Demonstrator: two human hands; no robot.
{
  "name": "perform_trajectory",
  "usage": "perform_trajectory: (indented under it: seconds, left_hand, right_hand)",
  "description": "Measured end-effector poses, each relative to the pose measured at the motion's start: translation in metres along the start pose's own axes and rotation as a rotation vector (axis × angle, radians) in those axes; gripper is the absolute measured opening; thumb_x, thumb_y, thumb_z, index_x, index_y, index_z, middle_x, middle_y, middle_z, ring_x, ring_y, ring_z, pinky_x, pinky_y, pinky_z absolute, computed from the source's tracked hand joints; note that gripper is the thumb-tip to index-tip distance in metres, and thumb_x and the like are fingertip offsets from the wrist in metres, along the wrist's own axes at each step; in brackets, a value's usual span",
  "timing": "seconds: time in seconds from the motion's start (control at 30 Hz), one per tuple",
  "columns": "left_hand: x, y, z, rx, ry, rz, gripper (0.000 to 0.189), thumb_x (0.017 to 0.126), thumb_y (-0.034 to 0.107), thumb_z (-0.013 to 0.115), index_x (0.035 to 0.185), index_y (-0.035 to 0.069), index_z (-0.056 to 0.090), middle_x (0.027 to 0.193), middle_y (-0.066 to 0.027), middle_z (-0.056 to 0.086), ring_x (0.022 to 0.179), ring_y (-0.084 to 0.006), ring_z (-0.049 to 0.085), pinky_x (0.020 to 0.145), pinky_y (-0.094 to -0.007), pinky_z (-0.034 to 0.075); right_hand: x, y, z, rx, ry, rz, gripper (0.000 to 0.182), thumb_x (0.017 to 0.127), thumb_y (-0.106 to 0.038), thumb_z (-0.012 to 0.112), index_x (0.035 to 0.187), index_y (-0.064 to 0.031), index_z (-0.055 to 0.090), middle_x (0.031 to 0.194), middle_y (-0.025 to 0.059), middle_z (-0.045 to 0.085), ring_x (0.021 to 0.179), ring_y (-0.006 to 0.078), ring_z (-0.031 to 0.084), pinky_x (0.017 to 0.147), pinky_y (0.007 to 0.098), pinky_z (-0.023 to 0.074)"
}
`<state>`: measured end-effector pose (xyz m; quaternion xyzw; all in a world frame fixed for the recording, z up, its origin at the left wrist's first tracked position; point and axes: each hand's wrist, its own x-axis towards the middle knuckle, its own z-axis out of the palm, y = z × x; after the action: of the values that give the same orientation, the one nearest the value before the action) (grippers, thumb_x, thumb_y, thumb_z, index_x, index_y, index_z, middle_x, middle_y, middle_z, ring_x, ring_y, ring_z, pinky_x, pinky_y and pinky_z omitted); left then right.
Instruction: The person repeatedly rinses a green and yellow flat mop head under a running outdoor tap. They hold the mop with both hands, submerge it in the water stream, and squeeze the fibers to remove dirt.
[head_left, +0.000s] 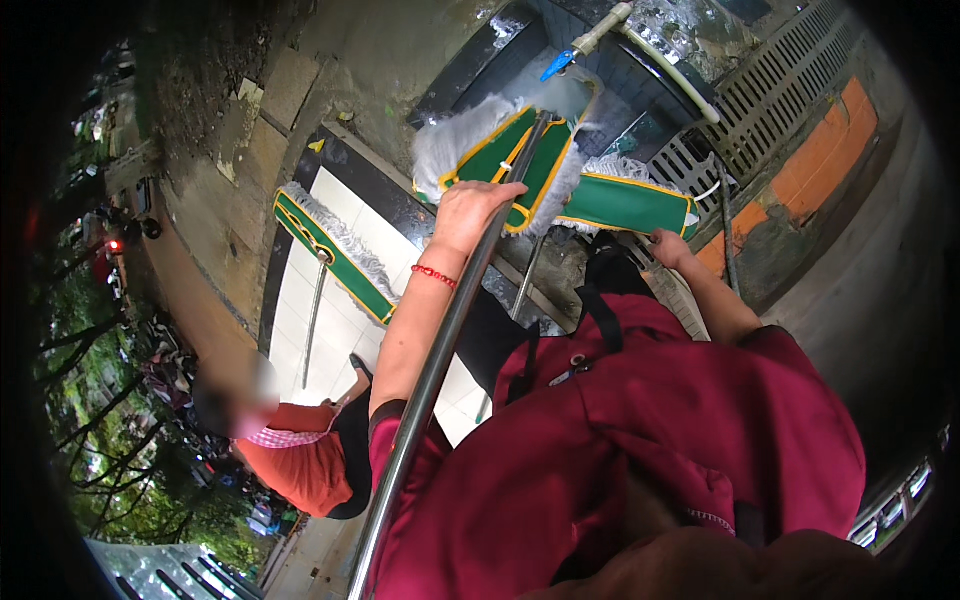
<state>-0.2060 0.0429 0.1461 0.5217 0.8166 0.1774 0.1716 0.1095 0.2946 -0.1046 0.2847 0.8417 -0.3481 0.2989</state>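
Note:
My left hand (476, 210), with a red bead bracelet at the wrist, grips the metal pole (450, 330) of a flat dust mop. The pole slants across the view. Its V-folded mop head (484, 154) has green backing, yellow trim and grey-white fringe, and hangs over the edge of a dark-tiled basin (495, 67). A second green mop head (630, 202) lies just beyond my right hand (671, 249). The fingers of that hand are curled beside its lower edge; whether they hold it is unclear.
A tap with a blue lever (557, 66) sits over the basin. To its right lies a slotted drain grate (765, 97). Another green mop (337, 259) stands on white tiles (289, 322) at left. Nearby is a person in an orange top (300, 465). A hose (727, 225) runs at right.

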Motion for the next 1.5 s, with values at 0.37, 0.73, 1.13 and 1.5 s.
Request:
perform_trajectory:
  seconds: [0.37, 0.73, 1.13, 1.5]
  left_hand:
    - [0.026, 0.055, 0.005, -0.188, 0.016, 0.078, 0.022, 0.069, 0.012, 0.055, 0.09, 0.013, 0.063, 0.066, -0.0094, 0.059, 0.066, -0.0283, 0.059, 0.059, -0.0383, 0.046]
    - [-0.024, 0.03, 0.081, -1.481, 0.74, -1.111, 0.054, 0.065, -0.019, 0.051, 0.115, 0.002, 0.051, 0.11, -0.01, 0.055, 0.099, -0.0213, 0.053, 0.084, -0.0325, 0.044]
    - [-0.124, 0.076, 0.078, -2.258, 0.692, -1.505, 0.03, 0.08, 0.005, 0.056, 0.109, -0.001, 0.052, 0.109, -0.0138, 0.058, 0.102, -0.0269, 0.055, 0.092, -0.0392, 0.043]
    - [-0.127, 0.072, 0.077, -2.381, 0.694, -1.191, 0.04, 0.088, 0.018, 0.042, 0.124, 0.001, 0.041, 0.123, -0.0123, 0.049, 0.115, -0.0258, 0.046, 0.1, -0.0406, 0.034]
  right_hand:
    - [-0.014, 0.012, 0.014, 0.012, -0.138, 0.068, 0.027, 0.073, -0.021, 0.052, 0.091, -0.0025, 0.061, 0.096, 0.0212, 0.059, 0.093, 0.036, 0.055, 0.08, 0.042, 0.0437]
    - [0.015, -0.018, -0.005, -0.016, -0.097, 0.089, 0.032, 0.069, -0.021, 0.057, 0.096, -0.0035, 0.061, 0.093, 0.0211, 0.061, 0.092, 0.0345, 0.056, 0.081, 0.0387, 0.0442]
    - [0.047, -0.125, 0.028, 1.029, -0.229, 0.459, 0.042, 0.084, -0.046, 0.05, 0.093, -0.005, 0.056, 0.08, 0.0031, 0.062, 0.065, 0.0118, 0.055, 0.057, 0.0343, 0.046]
    - [0.103, -0.191, 0.055, 1.826, -0.383, 0.449, 0.039, 0.082, -0.031, 0.051, 0.103, 0.0011, 0.057, 0.096, 0.011, 0.062, 0.089, 0.0271, 0.059, 0.078, 0.0399, 0.0462]
